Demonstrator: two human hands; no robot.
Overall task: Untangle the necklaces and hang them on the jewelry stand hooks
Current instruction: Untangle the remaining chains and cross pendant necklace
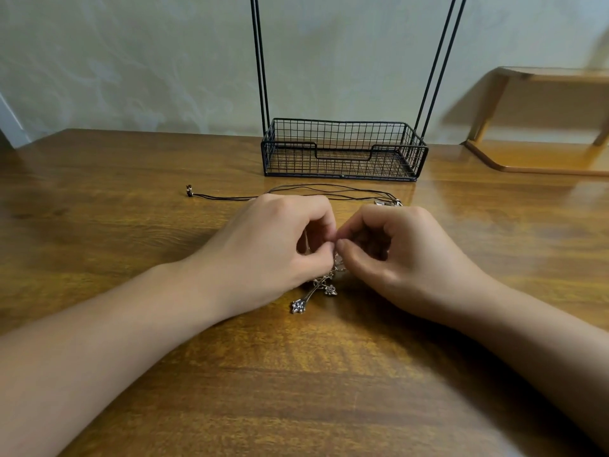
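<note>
Head view: wooden table, pale wall, both hands' fingers pinching tangled necklaces.

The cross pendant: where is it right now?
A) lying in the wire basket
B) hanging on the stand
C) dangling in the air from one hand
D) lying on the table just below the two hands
D: the cross pendant lies flat on the wooden table, just below where the left hand and right hand pinch together; the wire basket holds nothing.
</note>
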